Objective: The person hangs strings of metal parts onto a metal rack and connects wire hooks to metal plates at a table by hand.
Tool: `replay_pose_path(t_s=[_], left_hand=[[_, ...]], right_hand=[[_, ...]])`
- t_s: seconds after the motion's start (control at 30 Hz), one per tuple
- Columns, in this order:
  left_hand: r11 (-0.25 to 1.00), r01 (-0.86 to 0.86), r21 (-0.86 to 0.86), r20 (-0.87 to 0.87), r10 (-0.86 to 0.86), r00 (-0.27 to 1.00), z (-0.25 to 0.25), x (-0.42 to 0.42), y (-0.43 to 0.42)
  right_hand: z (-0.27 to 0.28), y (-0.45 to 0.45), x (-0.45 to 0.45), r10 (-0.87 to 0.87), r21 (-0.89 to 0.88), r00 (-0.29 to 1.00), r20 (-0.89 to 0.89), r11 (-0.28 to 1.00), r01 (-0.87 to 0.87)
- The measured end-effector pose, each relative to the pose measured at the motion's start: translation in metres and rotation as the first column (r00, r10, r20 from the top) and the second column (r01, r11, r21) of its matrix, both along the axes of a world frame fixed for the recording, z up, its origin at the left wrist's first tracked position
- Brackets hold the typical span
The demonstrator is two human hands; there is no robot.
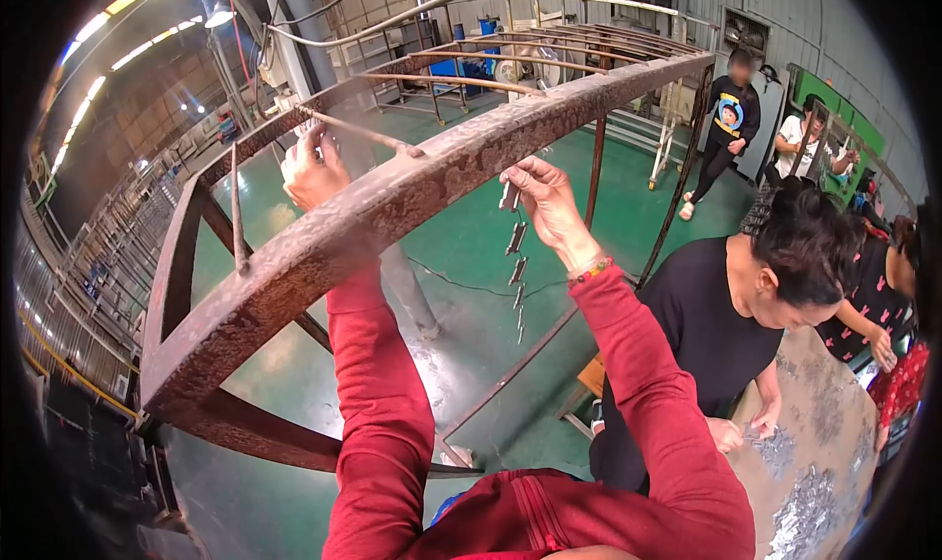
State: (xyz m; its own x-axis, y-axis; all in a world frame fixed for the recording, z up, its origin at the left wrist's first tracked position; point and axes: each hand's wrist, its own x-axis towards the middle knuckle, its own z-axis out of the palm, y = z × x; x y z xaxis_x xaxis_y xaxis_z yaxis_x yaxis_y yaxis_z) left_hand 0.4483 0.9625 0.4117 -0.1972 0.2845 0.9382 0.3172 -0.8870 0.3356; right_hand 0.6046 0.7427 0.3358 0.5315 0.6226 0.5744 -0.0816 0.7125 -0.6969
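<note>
The workshop's green floor (461, 231) spreads beneath a brown metal frame (471, 158). Both red-sleeved arms (378, 383) reach up: the left hand (316, 173) bends its fingers beside a thin rod (358, 130), grip unclear; right of the frame, the right hand (551, 207) pinches a dangling string of metal pieces (516, 237).

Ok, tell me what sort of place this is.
Most likely a factory workshop: a large, worn metal frame stands before the wearer, a strand of small metal pieces hangs from the right hand, and people work around a table bearing heaps of small metallic parts.
</note>
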Motion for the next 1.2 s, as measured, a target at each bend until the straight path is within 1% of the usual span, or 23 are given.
replay_pose_path(t_s=[0.1, 0.2, 0.23, 0.27, 0.3, 0.33, 0.37, 0.4, 0.47, 0.5, 0.53, 0.6, 0.7, 0.8, 0.83, 0.9, 0.93, 1.0, 1.07, 1.1, 1.2], left_hand=[[0.978, -0.185, 0.099, -0.018, 0.188, 0.982, 0.002, -0.005, -0.007], [0.990, -0.098, 0.101, -0.072, 0.106, 0.992, 0.001, -0.003, -0.003], [0.981, -0.080, 0.178, -0.089, 0.097, 0.991, 0.002, -0.002, 0.001], [0.988, -0.064, 0.142, -0.124, 0.082, 0.989, 0.001, 0.000, 0.001], [0.993, -0.043, 0.112, -0.165, 0.061, 0.984, -0.006, 0.001, 0.005], [0.996, -0.023, 0.081, -0.206, 0.039, 0.978, -0.007, 0.000, 0.001], [0.996, 0.051, 0.074, -0.199, -0.036, 0.979, -0.012, -0.001, -0.006], [0.987, 0.151, 0.061, -0.145, -0.141, 0.979, -0.014, -0.004, -0.020], [0.960, 0.275, -0.062, -0.082, -0.279, 0.957, -0.036, -0.007, -0.029], [0.941, 0.329, -0.080, -0.038, -0.333, 0.942, -0.048, -0.009, -0.034], [0.918, 0.384, -0.095, 0.007, -0.385, 0.923, -0.062, -0.011, -0.038], [0.777, 0.608, -0.165, 0.159, -0.588, 0.793, -0.092, -0.016, -0.046], [0.724, 0.598, -0.344, 0.212, -0.560, 0.801, -0.095, -0.044, -0.085], [0.670, 0.707, -0.227, 0.341, -0.626, 0.702, -0.117, -0.042, -0.078], [0.681, 0.690, -0.246, 0.349, -0.602, 0.719, -0.120, -0.044, -0.077], [0.704, 0.651, -0.286, 0.361, -0.550, 0.753, -0.123, -0.048, -0.073], [0.716, 0.640, -0.278, 0.366, -0.537, 0.760, -0.126, -0.050, -0.071], [0.741, 0.616, -0.266, 0.377, -0.509, 0.774, -0.131, -0.055, -0.066], [0.696, 0.664, -0.275, 0.438, -0.524, 0.731, -0.129, -0.061, -0.068], [0.673, 0.685, -0.278, 0.468, -0.528, 0.709, -0.128, -0.063, -0.070], [0.678, 0.664, -0.316, 0.435, -0.518, 0.737, -0.132, -0.066, -0.071]], right_hand=[[0.000, 0.004, 0.007, -0.031, 0.013, 0.999, -0.011, 0.999, 0.031], [0.002, 0.012, 0.018, -0.052, 0.068, 0.997, -0.060, 0.996, 0.056], [0.005, 0.016, 0.024, -0.049, 0.088, 0.997, -0.059, 0.995, 0.054], [0.009, 0.018, 0.029, -0.071, 0.083, 0.989, -0.130, 0.993, 0.082], [0.011, 0.026, 0.038, -0.066, 0.121, 0.978, -0.196, 0.989, 0.091], [0.011, 0.036, 0.051, -0.022, 0.183, 0.964, -0.266, 0.980, 0.073], [0.012, 0.046, 0.064, 0.025, 0.248, 0.943, -0.331, 0.967, 0.061], [0.020, 0.045, 0.064, 0.120, 0.307, 0.944, -0.307, 0.951, -0.021], [0.023, 0.058, 0.082, 0.249, 0.390, 0.914, -0.321, 0.914, -0.112], [0.025, 0.057, 0.088, 0.303, 0.359, 0.910, -0.283, 0.913, -0.193], [0.026, 0.062, 0.096, 0.293, 0.353, 0.915, -0.277, 0.917, -0.187], [0.034, 0.071, 0.105, 0.319, 0.331, 0.917, -0.238, 0.915, -0.232], [0.050, 0.075, 0.106, 0.274, 0.276, 0.934, -0.229, 0.938, -0.207], [0.061, 0.069, 0.090, 0.285, 0.256, 0.906, -0.313, 0.944, -0.209], [0.070, 0.064, 0.074, 0.195, 0.208, 0.900, -0.390, 0.971, -0.121], [0.074, 0.062, 0.076, 0.299, 0.178, 0.911, -0.283, 0.950, -0.256], [0.076, 0.062, 0.077, 0.352, 0.157, 0.907, -0.231, 0.934, -0.322], [0.078, 0.068, 0.071, 0.347, 0.179, 0.912, -0.218, 0.933, -0.312], [0.081, 0.066, 0.063, 0.349, 0.186, 0.908, -0.233, 0.932, -0.311], [0.079, 0.068, 0.068, 0.408, 0.194, 0.886, -0.223, 0.909, -0.369], [0.069, 0.062, 0.057, 0.326, 0.225, 0.900, -0.290, 0.937, -0.267]])
